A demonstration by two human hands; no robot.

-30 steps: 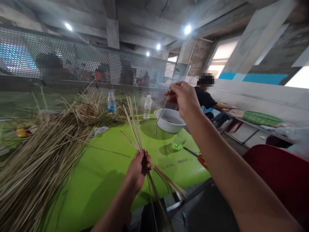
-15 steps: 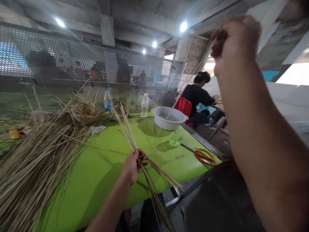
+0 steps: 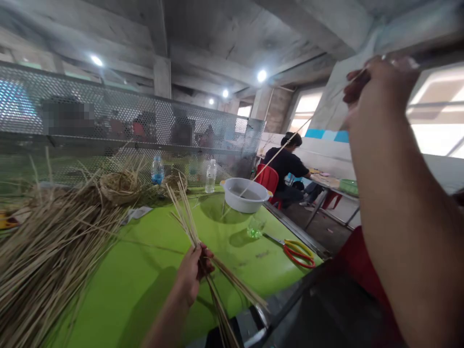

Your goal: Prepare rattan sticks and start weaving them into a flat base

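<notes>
My left hand (image 3: 194,270) is closed around a crossed bundle of thin straw-coloured weaving strips (image 3: 187,224) above the green table. Their ends fan out upward and down past the table's front edge. High at the upper right, my right hand (image 3: 380,92) is raised with bent fingers, pinching a long single strip (image 3: 279,153). That strip slants down to the left, into or across the white basin (image 3: 237,203). Part of it near the hand is faint. A large heap of loose strips (image 3: 61,256) covers the left side of the table.
Scissors (image 3: 299,253) with red and yellow handles lie by a clear cup (image 3: 255,227). Two bottles (image 3: 210,176) and small woven baskets (image 3: 121,188) stand along a perforated metal screen (image 3: 217,130). A person in dark clothing (image 3: 284,162) sits on a red chair (image 3: 267,179) beyond.
My right hand has shifted to the right in the view, and the strip stretching from it to the basin shows more clearly. The left hand keeps its grip. The view has tilted upward.
</notes>
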